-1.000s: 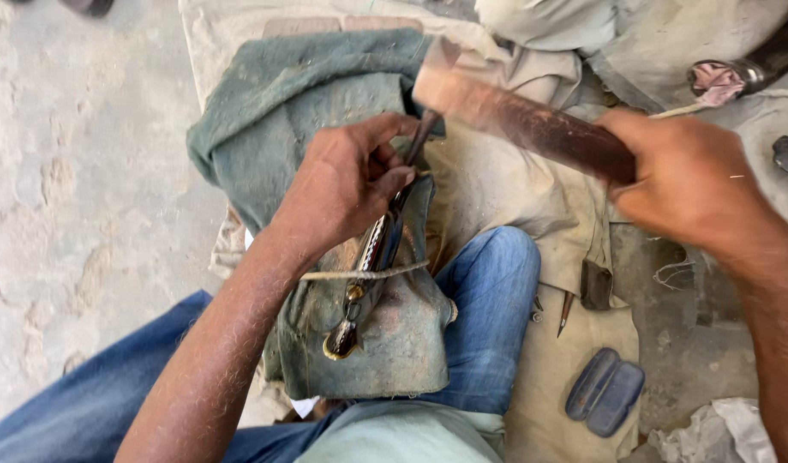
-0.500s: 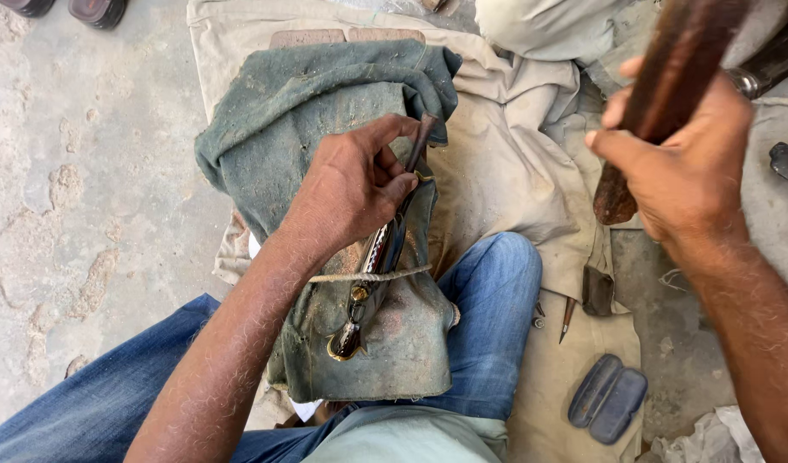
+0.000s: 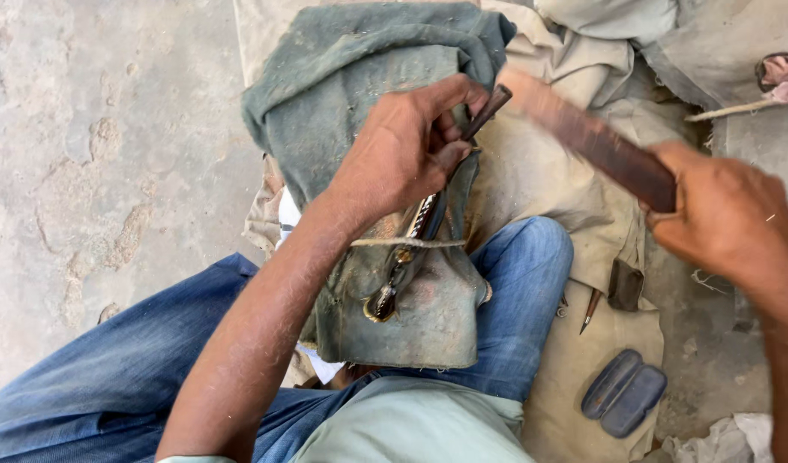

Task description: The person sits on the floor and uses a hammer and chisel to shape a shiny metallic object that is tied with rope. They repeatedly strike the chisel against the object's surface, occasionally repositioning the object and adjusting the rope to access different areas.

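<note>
left hand (image 3: 407, 154): we're pinching a thin dark metal rod (image 3: 488, 110) upright against the grey-green cloth (image 3: 359, 77) over our knee.
right hand (image 3: 724, 219): clenched round a long brown wooden bat (image 3: 582, 133), blurred, tip beside rod.

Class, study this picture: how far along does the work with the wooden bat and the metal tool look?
Done: a green cloth covers the knee and a cord holds a metal piece on it. In hand: the left hand steadies a thin metal tool while the right hand brings a wooden bat to its top. Left: unclear; no finished mark shows.
</note>
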